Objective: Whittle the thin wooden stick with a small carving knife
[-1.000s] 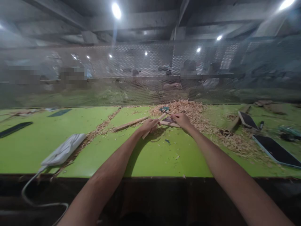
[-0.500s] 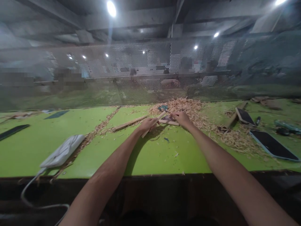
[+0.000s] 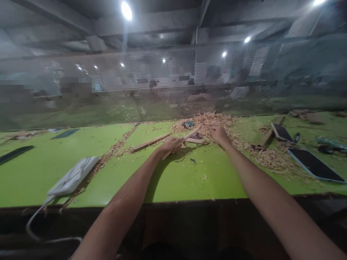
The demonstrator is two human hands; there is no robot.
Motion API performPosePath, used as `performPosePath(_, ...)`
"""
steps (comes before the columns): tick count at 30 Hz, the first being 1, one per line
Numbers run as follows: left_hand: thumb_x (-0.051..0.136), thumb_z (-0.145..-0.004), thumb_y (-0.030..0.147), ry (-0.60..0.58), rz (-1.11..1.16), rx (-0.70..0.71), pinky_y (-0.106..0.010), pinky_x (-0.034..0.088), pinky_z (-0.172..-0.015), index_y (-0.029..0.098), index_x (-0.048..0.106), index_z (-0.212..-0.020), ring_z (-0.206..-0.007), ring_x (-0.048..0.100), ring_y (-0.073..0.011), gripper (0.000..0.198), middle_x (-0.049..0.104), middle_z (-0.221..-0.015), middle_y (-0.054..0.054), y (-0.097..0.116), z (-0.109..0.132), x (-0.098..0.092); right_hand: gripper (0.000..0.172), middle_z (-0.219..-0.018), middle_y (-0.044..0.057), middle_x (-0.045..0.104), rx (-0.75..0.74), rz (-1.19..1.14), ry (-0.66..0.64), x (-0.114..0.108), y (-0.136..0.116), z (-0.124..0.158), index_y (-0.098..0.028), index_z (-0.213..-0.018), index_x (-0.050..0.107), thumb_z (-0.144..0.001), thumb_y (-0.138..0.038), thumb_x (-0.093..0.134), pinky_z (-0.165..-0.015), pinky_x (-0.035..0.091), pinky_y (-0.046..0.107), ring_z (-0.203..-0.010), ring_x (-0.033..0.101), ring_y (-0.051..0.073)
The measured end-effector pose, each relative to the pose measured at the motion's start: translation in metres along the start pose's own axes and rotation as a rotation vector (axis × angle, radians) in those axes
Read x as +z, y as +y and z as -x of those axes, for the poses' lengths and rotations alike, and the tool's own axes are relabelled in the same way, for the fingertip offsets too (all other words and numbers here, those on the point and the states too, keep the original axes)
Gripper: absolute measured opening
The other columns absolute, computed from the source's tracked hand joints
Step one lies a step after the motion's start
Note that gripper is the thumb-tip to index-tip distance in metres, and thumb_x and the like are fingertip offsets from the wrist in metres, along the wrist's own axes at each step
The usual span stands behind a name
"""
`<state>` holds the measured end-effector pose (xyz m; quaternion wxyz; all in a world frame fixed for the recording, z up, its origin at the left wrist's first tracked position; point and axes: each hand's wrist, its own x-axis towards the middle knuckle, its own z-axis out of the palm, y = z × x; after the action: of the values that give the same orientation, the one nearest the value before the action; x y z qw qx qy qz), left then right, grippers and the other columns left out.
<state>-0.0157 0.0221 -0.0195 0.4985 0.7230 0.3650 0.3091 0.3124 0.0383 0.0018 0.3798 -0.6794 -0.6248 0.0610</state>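
My left hand [image 3: 171, 145] is wrapped around a slim, pale wooden stick [image 3: 191, 133], which slants up and to the right from my fist. To the right of the stick's far end, my right hand [image 3: 219, 135] is closed, the fingers pinched together. Whatever it may hold is too small and blurred to make out. Beneath the stick, another piece of wood [image 3: 199, 141] lies on the green table [image 3: 179, 180], beside a dark patch. Behind both hands spreads a heap of curly wood shavings [image 3: 214, 119], with a dark green scrap [image 3: 188, 124] on it.
A longer wooden strip [image 3: 151, 142] lies left of my hands. Further left is a white power strip [image 3: 73, 176] with a cable. Phones [image 3: 316, 165] and a wooden-handled tool [image 3: 271, 134] are on the right. A perforated screen [image 3: 168, 83] stands along the back edge.
My right hand has moved slightly to the right, away from the stick's far end. My left hand keeps hold of the stick in nearly the same place.
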Motion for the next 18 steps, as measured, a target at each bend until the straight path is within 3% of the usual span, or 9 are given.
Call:
performPosePath(2,0.079,-0.121,0.076,-0.023,0.014,0.001,-0.027,0.04,-0.046,0.025,0.081,-0.094,-0.044,0.042,-0.0127,0.058,0.05,-0.056,0.007,-0.001,-0.001,-0.001,0.052,-0.106,0.02,0.099,0.032,-0.022,0.078,-0.006,0.007,-0.006,-0.02,-0.124,0.107,-0.124,-0.054,0.068,-0.103,0.075,0.053,-0.112,0.096,0.045)
performPosePath(5,0.077,-0.123,0.072,-0.024,0.041,-0.006,-0.026,0.041,-0.046,0.024,0.08,-0.094,-0.044,0.043,-0.0127,0.056,0.05,-0.057,0.007,-0.003,-0.005,-0.002,0.045,-0.117,0.018,0.101,-0.022,-0.051,0.095,-0.008,0.001,-0.011,-0.023,-0.129,0.106,-0.124,-0.046,0.068,-0.11,0.075,0.052,-0.125,0.096,0.044)
performPosePath(12,0.068,-0.13,0.063,0.007,0.13,-0.019,-0.024,0.038,-0.045,0.023,0.077,-0.095,-0.043,0.039,-0.0116,0.054,0.045,-0.057,0.009,-0.012,-0.011,-0.004,0.043,-0.129,0.013,0.102,-0.154,-0.015,-0.082,0.011,-0.038,0.01,-0.032,-0.13,0.108,-0.125,-0.051,0.069,-0.112,0.074,0.047,-0.13,0.095,0.043)
performPosePath(18,0.069,-0.131,0.067,0.026,0.175,-0.009,-0.024,0.036,-0.044,0.022,0.074,-0.095,-0.043,0.037,-0.0108,0.057,0.042,-0.057,0.009,-0.009,-0.009,-0.002,0.032,-0.14,0.01,0.101,-0.186,0.03,-0.141,0.022,-0.035,0.016,-0.038,-0.129,0.108,-0.123,-0.05,0.079,-0.112,0.075,0.047,-0.135,0.095,0.041)
